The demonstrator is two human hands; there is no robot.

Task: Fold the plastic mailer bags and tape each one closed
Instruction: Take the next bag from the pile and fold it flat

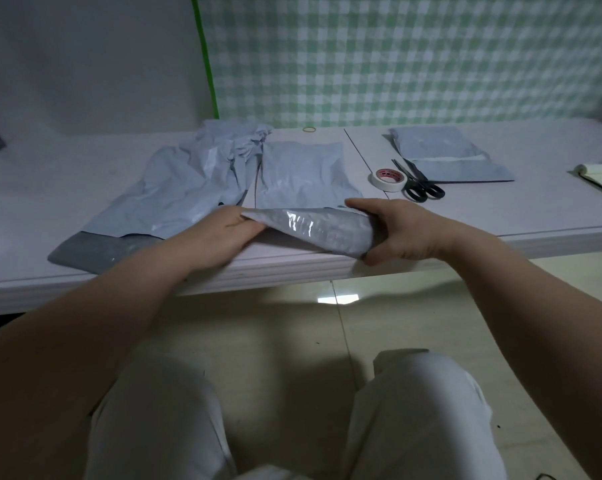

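Observation:
A pale grey-blue mailer bag lies flat on the white table in front of me. Its near edge is lifted and curled over toward the back. My left hand pinches the left end of that raised flap. My right hand grips the right end, fingers on top and thumb below. A heap of loose crumpled mailer bags lies to the left. A roll of white tape and black scissors sit to the right.
Folded mailer bags are stacked at the back right. A rubber band lies near the far edge. A notepad sits at the far right. A green checked cloth hangs behind the table. My knees are below the table's front edge.

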